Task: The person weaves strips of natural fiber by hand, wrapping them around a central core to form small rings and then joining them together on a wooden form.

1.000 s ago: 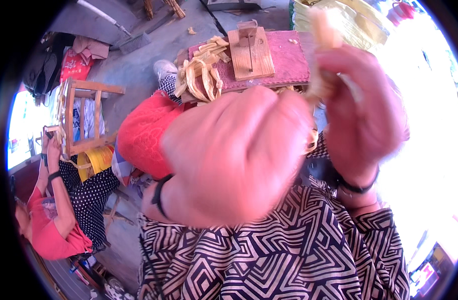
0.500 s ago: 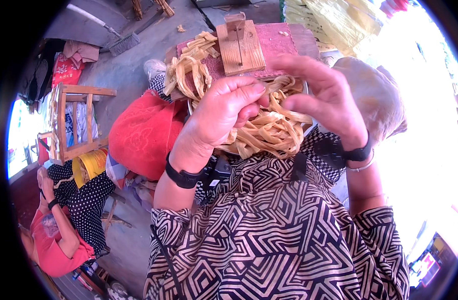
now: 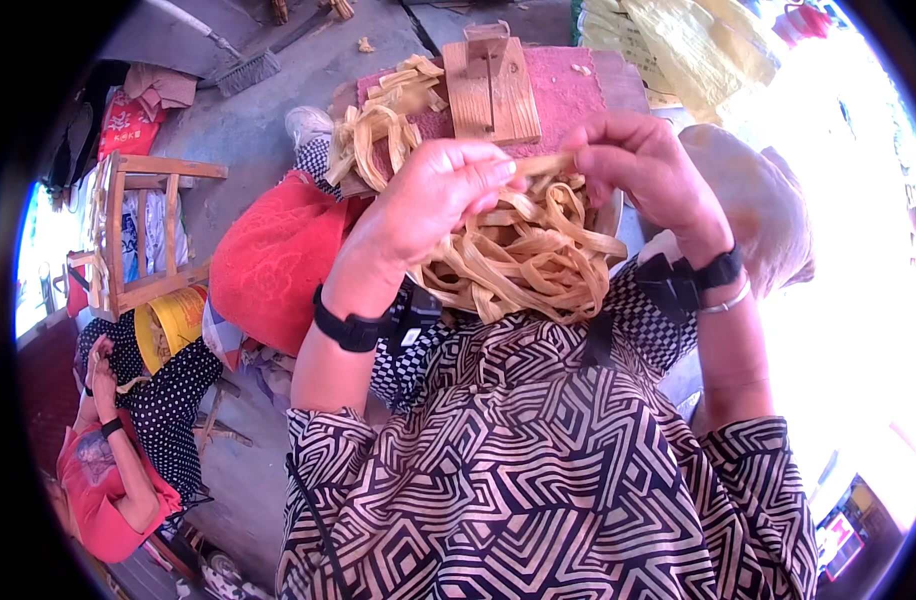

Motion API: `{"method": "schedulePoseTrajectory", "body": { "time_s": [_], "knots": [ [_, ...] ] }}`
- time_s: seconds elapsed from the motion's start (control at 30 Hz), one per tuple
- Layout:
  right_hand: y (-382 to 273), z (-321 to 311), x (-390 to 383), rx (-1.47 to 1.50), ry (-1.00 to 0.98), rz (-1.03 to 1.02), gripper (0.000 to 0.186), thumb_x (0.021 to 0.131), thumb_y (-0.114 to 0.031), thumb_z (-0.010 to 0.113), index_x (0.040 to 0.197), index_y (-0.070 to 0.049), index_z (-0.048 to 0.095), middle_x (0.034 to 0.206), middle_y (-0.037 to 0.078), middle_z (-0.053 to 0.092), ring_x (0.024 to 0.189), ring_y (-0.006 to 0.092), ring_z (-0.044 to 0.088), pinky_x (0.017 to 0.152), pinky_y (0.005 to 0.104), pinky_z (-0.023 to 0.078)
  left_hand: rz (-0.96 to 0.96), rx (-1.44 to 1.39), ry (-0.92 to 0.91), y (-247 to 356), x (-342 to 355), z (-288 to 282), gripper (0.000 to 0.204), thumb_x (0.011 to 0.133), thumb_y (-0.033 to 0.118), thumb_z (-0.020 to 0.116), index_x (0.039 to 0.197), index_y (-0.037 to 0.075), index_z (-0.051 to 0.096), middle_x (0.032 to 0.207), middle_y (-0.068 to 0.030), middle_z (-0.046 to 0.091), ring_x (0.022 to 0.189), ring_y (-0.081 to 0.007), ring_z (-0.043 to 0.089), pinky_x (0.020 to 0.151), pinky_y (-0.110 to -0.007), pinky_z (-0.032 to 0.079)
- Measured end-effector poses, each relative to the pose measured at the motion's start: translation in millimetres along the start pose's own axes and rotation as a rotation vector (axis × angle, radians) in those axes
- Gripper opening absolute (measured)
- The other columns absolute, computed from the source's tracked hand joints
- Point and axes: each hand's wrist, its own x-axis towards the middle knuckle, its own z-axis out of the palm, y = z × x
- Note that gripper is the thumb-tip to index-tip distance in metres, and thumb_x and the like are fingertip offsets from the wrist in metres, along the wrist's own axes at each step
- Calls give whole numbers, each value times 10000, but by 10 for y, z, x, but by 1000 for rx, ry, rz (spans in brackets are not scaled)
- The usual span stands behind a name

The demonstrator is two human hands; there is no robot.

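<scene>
Here the strips [image 3: 523, 250] lie tangled in the lap, too many to count, their basin mostly hidden. Both hands pinch one strip [image 3: 543, 163], left hand [image 3: 433, 195] at 9 o'clock, right hand [image 3: 643, 165] at 3, its long axis running 9-to-3. One block [image 3: 490, 92] sits at 12 on the tabletop [image 3: 568, 95].
</scene>
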Motion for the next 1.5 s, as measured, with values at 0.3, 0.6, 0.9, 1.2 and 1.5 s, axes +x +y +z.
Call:
{"method": "schedulePoseTrajectory", "body": {
  "time_s": [0.3, 0.6, 0.9, 1.2, 1.5],
  "knots": [
    [277, 3, 563, -205, 411, -154, 113, 867, -33, 581, 958, 10, 635, 725, -14, 598, 577, 30, 475, 512, 179, 388, 118, 30, 385, -72, 504, -301, 70, 905, 122, 562, 935, 62, 582, 682, 31, 531, 476, -1, 355, 426, -158, 275],
    [363, 61, 694, -362, 434, -261, 108, 820, -57, 625, 897, 18, 641, 704, 26, 625, 629, 60, 518, 579, 223, 441, 162, -9, 453, -163, 565, -411, 48, 895, 106, 570, 908, 66, 593, 656, 41, 517, 477, -9, 346, 433, -165, 275],
    [476, 2, 673, -856, 477, -307, 133, 802, -137, 615, 886, -46, 662, 744, 143, 641, 686, 270, 634, 650, 342, 498, 448, 1075, 864, -425, 644, -401, 62, 851, 74, 577, 870, 16, 589, 641, -47, 548, 577, -99, 513, 541, -277, 431],
    [94, 373, 386, -590, 340, -404, 194, 876, -206, 601, 973, -48, 659, 781, 149, 650, 687, 258, 642, 634, 338, 508, 244, 278, 402, -180, 333, 168, 152, 860, 74, 531, 900, -56, 600, 675, -84, 618, 606, -142, 601, 559, -294, 470],
    [-241, 157, -3, -731, 418, -430, 136, 843, -164, 637, 891, -49, 692, 659, 90, 604, 585, 152, 596, 535, 291, 464, 312, 379, 53, 509, -542, 357, 267, 937, 141, 473, 1120, -37, 553, 740, -19, 590, 593, -56, 532, 536, -193, 435]
  ]
}}
